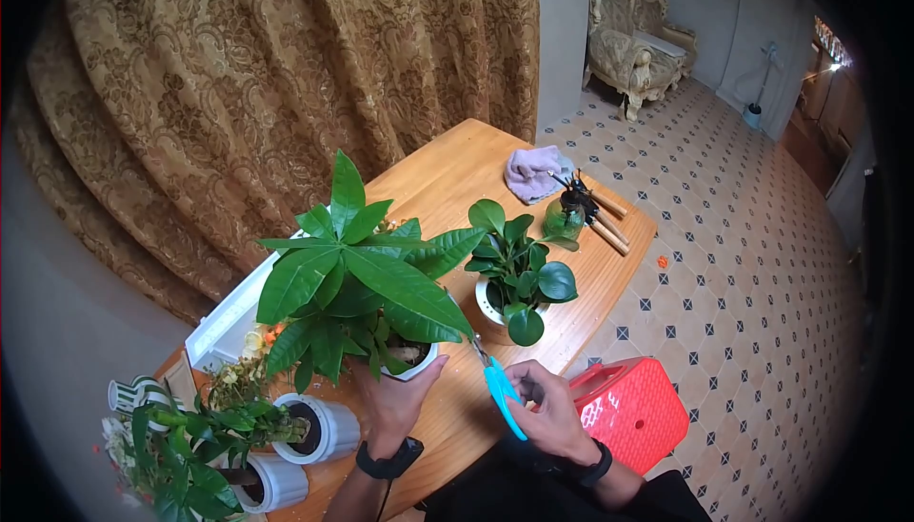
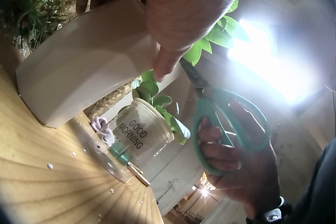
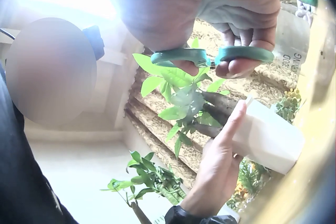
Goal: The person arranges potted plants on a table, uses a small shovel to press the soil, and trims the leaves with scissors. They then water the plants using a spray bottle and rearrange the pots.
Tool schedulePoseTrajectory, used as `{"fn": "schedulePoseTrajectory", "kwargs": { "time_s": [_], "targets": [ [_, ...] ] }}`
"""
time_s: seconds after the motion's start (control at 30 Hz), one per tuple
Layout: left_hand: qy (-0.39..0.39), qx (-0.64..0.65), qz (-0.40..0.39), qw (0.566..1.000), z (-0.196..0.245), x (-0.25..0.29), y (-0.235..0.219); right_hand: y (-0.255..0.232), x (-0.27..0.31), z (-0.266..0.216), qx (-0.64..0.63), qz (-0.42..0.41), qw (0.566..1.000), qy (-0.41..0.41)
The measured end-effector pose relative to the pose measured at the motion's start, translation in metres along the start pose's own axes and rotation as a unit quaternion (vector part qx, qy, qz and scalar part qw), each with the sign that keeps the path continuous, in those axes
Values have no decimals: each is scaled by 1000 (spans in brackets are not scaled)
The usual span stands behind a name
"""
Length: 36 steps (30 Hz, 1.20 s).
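Note:
My left hand (image 1: pixel 395 408) grips a white plant pot (image 3: pixel 270 137) by its side, the thumb up along the rim. From the pot rises a leafy plant (image 1: pixel 328 270) with broad green leaves and several thick brown stems. My right hand (image 1: pixel 552 417) holds scissors (image 1: pixel 501 396) with teal handles, fingers and thumb through the loops. The scissor blades (image 2: pixel 193 74) point toward the plant and overlap its leaves in the left wrist view. Just beyond the scissors stands a round-leaved plant (image 1: pixel 526 279) in a pot (image 2: pixel 144 129) marked GOOD MORNING.
Two white ribbed pots (image 1: pixel 333 430) with plants are at the near left of the wooden table (image 1: pixel 438 179). A purple cloth (image 1: pixel 535 174), wooden-handled tools (image 1: pixel 609 227) and a green glass jar (image 1: pixel 564 224) lie farther back. A red stool (image 1: pixel 643 417) stands at the right.

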State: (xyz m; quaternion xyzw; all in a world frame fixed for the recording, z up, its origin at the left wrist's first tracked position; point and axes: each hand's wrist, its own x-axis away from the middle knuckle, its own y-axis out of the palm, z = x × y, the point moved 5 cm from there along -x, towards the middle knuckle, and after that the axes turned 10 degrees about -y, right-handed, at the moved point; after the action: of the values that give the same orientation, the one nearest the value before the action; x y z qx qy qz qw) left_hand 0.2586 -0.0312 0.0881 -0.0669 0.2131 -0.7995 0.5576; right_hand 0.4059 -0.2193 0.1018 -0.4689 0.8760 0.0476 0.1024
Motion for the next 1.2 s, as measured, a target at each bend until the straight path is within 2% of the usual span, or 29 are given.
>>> {"fn": "schedulePoseTrajectory", "kwargs": {
  "time_s": [0.07,0.17,0.23,0.27,0.33,0.37,0.43,0.57,0.63,0.67,0.73,0.77,0.83,0.87,0.93,1.1,1.2],
  "targets": [
    [8,-5,5,1000,2,0,-1,-2,0,1,-6,10,1000,-3],
    [30,34,-32,998,13,0,-6,-8,-1,3,13,23,1000,-12],
    [47,36,-110,992,21,0,-7,-14,-1,7,-2,28,1000,-5],
    [47,36,-110,992,23,4,-8,-16,-2,8,-16,34,999,1],
    [-62,119,-142,981,13,11,-9,-18,-6,-2,-23,39,999,0],
    [-62,118,-142,981,11,12,-9,-20,-8,-6,-29,45,999,-1],
    [48,12,-85,995,17,12,-13,-23,-11,-8,-28,45,999,-4],
    [74,28,-34,996,36,17,-14,-26,-22,-13,-12,35,998,-42],
    [-20,1,-43,999,23,14,-9,-26,-31,-23,-12,30,999,-40],
    [-20,1,-43,999,26,14,-8,-25,-36,-27,-11,26,999,-38],
    [-63,91,-42,993,29,14,-6,-25,-42,-33,1,19,999,-45],
    [-63,91,-42,993,30,15,-6,-25,-44,-35,13,12,998,-53],
    [-121,158,-56,978,24,17,-4,-25,-47,-35,20,4,998,-54],
    [-121,158,-57,978,22,17,-6,-24,-48,-36,27,-5,998,-55],
    [24,8,-56,998,32,17,-9,-22,-50,-39,29,-9,999,-45],
    [14,52,-80,995,34,15,-10,-14,-48,-38,15,-26,999,-32],
    [2,64,-88,994,34,15,-10,-12,-45,-37,32,-36,997,-54]
  ]
}}
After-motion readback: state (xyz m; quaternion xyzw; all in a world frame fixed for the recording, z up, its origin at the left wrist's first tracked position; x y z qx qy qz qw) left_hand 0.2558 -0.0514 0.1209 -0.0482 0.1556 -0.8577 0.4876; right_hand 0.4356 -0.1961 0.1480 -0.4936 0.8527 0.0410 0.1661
